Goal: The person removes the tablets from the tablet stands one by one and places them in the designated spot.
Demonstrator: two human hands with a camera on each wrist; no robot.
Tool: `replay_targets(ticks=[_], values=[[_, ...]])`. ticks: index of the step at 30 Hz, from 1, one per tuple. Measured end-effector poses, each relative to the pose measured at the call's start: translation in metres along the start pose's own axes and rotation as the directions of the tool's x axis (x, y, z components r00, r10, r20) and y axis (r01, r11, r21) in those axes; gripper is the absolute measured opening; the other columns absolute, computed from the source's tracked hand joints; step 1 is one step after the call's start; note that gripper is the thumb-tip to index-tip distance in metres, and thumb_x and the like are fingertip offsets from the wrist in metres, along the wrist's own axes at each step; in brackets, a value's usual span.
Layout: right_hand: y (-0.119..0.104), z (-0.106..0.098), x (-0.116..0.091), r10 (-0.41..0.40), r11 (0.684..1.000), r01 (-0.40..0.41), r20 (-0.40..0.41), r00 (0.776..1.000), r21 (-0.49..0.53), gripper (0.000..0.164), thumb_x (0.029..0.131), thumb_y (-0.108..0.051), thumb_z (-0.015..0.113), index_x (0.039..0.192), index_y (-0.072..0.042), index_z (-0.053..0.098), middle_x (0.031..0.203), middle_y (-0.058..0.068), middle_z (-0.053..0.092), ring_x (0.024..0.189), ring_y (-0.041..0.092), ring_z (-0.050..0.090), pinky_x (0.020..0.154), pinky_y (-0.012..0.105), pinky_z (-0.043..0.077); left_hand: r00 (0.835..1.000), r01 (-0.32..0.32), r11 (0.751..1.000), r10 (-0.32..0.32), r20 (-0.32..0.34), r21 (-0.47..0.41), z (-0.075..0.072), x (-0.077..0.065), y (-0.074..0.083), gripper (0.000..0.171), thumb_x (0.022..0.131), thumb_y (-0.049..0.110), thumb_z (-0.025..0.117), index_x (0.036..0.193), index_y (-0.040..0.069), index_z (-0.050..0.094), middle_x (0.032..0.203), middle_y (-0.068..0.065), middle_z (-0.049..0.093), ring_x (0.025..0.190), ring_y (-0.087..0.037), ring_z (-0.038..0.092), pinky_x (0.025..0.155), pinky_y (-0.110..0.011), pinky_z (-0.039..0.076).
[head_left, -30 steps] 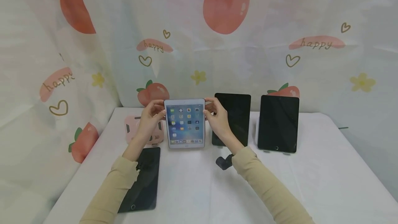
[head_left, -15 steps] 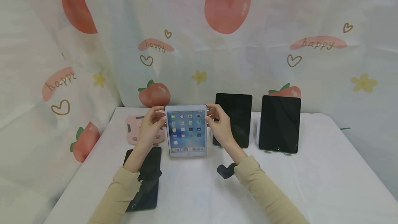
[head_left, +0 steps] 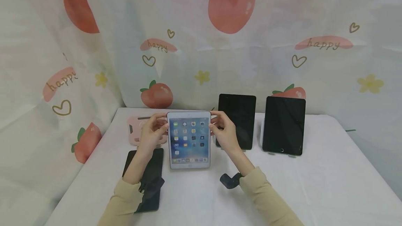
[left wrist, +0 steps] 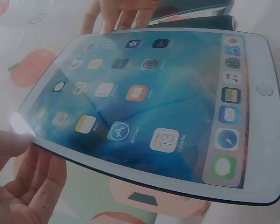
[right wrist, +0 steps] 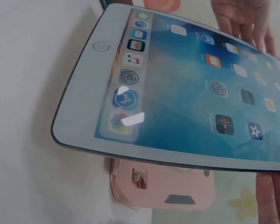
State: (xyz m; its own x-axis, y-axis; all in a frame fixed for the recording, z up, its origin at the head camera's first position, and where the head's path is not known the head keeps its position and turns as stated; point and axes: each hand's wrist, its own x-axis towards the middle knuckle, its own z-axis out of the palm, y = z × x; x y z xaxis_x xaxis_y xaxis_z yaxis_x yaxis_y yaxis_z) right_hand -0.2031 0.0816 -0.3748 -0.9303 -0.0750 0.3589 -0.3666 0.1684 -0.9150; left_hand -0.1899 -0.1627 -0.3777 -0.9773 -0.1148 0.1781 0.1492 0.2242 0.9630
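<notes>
A white tablet (head_left: 189, 138) with a lit screen of app icons stands nearly upright in the head view. My left hand (head_left: 154, 132) grips its left edge near the top, thumb in front and fingers behind. On the opposite edge my right hand (head_left: 224, 128) holds it the same way. In the left wrist view the left thumb (left wrist: 11, 145) lies at the tablet's corner. The right fingers (right wrist: 270, 198) show at the tablet's edge in the right wrist view. Below the tablet there, a pink stand (right wrist: 168, 186) shows partly.
Another pink stand (head_left: 134, 132) is behind my left hand. A black tablet (head_left: 154, 170) lies flat under my left forearm. Two dark tablets stand propped at the back: one (head_left: 242, 121) behind my right hand, the other (head_left: 284, 125) farther right. A printed curtain (head_left: 188, 62) backs the white table (head_left: 194, 198).
Both hands have drawn the white tablet toward me, lower in the head view, where it looks larger. The other tablets and the left pink stand stay in place.
</notes>
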Motion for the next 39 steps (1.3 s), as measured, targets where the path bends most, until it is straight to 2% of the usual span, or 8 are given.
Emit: replay_targets(ticks=[1, 3, 7, 14, 21, 26, 31, 39], values=[[0.005, 0.000, -0.001, 0.007, 1.000, -0.007, 0.000, 1.000, 0.006, 0.036, 0.088, 0.007, 0.058, 0.123, -0.004, 0.057, 0.095, 0.022, 0.059, 0.074, 0.024, 0.060, 0.067, 0.032, 0.059, 1.000, -0.001, 1.000, 0.001, 0.005, -0.001, 0.000, -0.001, 0.000, 0.034, 0.092, 0.005, 0.061, 0.124, 0.014, 0.058, 0.098, -0.004, 0.058, 0.076, -0.007, 0.061, 0.065, -0.021, 0.053], [0.014, 0.000, -0.002, 0.017, 1.000, -0.017, -0.004, 1.000, 0.018, 0.036, 0.088, 0.006, 0.059, 0.122, -0.007, 0.059, 0.095, 0.020, 0.059, 0.073, 0.014, 0.057, 0.064, 0.025, 0.057, 1.000, -0.003, 1.000, 0.003, 0.011, -0.008, -0.001, -0.004, -0.001, 0.034, 0.091, 0.003, 0.062, 0.123, 0.011, 0.059, 0.097, -0.003, 0.058, 0.078, -0.007, 0.060, 0.068, -0.022, 0.055], [0.013, 0.001, -0.009, 0.058, 0.998, -0.058, -0.001, 0.998, 0.022, 0.036, 0.087, 0.007, 0.060, 0.120, -0.007, 0.059, 0.095, 0.021, 0.059, 0.071, 0.009, 0.056, 0.063, 0.026, 0.057, 1.000, -0.002, 1.000, 0.002, 0.024, -0.019, -0.003, -0.010, -0.003, 0.034, 0.090, 0.001, 0.062, 0.123, 0.007, 0.058, 0.094, -0.003, 0.059, 0.077, -0.007, 0.060, 0.071, -0.023, 0.057], [0.015, 0.002, -0.019, 0.088, 0.996, -0.088, 0.012, 0.996, 0.024, 0.037, 0.086, 0.008, 0.061, 0.121, -0.006, 0.060, 0.094, 0.021, 0.061, 0.072, 0.014, 0.060, 0.062, 0.028, 0.058, 0.998, 0.033, 0.999, -0.032, 0.047, -0.035, -0.006, -0.018, -0.006, 0.035, 0.090, 0.000, 0.062, 0.124, 0.003, 0.058, 0.088, -0.003, 0.059, 0.073, -0.007, 0.060, 0.069, -0.022, 0.058], [0.012, 0.000, -0.029, 0.122, 0.992, -0.122, 0.011, 0.992, 0.025, 0.036, 0.086, 0.007, 0.061, 0.120, -0.006, 0.060, 0.091, 0.020, 0.061, 0.071, 0.011, 0.061, 0.061, 0.027, 0.058, 0.991, 0.076, 0.996, -0.071, 0.116, -0.042, -0.010, -0.022, -0.010, 0.036, 0.090, 0.003, 0.063, 0.125, 0.005, 0.056, 0.084, 0.003, 0.057, 0.074, -0.008, 0.062, 0.072, -0.024, 0.058], [0.011, -0.001, -0.034, 0.166, 0.986, -0.167, 0.019, 0.986, 0.027, 0.036, 0.086, 0.005, 0.061, 0.120, -0.008, 0.060, 0.091, 0.019, 0.062, 0.072, 0.013, 0.061, 0.061, 0.026, 0.058, 0.984, 0.083, 0.995, -0.072, 0.163, -0.059, -0.013, -0.023, -0.012, 0.038, 0.089, 0.002, 0.063, 0.126, 0.004, 0.056, 0.085, 0.001, 0.057, 0.073, -0.009, 0.062, 0.071, -0.025, 0.058], [0.010, -0.003, -0.039, 0.185, 0.982, -0.186, 0.027, 0.982, 0.031, 0.036, 0.087, 0.005, 0.061, 0.121, -0.007, 0.060, 0.091, 0.020, 0.061, 0.071, 0.010, 0.061, 0.063, 0.030, 0.059, 0.978, 0.092, 0.994, -0.079, 0.193, -0.057, -0.015, -0.023, -0.013, 0.039, 0.087, 0.001, 0.064, 0.125, 0.001, 0.054, 0.082, 0.001, 0.055, 0.070, -0.010, 0.061, 0.070, -0.025, 0.058], [0.013, 0.000, -0.046, 0.260, 0.963, -0.262, 0.042, 0.965, 0.055, 0.036, 0.087, 0.004, 0.061, 0.121, -0.007, 0.060, 0.090, 0.015, 0.058, 0.074, 0.018, 0.062, 0.062, 0.025, 0.058, 0.968, 0.154, 0.988, -0.145, 0.205, -0.027, -0.017, -0.026, -0.018, 0.041, 0.087, 0.001, 0.064, 0.127, 0.003, 0.054, 0.084, -0.001, 0.053, 0.070, -0.014, 0.061, 0.069, -0.026, 0.058]])
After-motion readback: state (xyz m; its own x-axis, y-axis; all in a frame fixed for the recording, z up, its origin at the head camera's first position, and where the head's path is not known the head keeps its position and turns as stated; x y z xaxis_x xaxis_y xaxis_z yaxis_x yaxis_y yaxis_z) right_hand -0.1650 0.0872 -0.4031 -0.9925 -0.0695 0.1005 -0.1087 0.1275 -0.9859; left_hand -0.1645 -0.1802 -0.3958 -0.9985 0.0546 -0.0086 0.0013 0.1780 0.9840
